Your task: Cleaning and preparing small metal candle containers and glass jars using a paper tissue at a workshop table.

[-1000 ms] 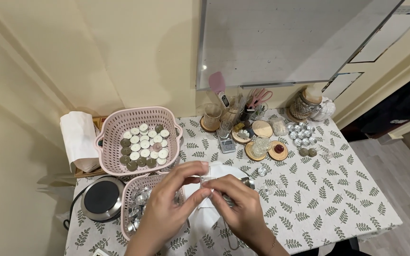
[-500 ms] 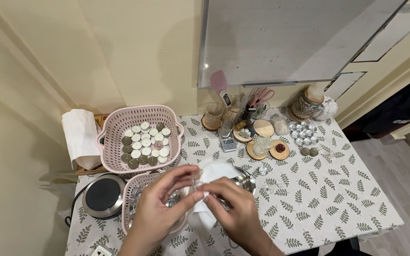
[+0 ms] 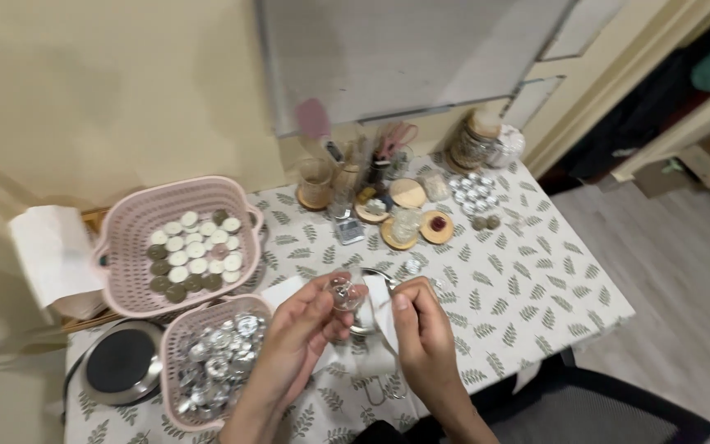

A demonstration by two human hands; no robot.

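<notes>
Just right of the lower pink basket (image 3: 176,345), the left hand (image 3: 301,329) pinches a small clear cup (image 3: 345,292) in its fingertips, while the right hand (image 3: 421,329) holds closed fingers on a thin metal tool beside it. A loose pinch could drop the cup. Two pink baskets, two hands, one cup.
</notes>
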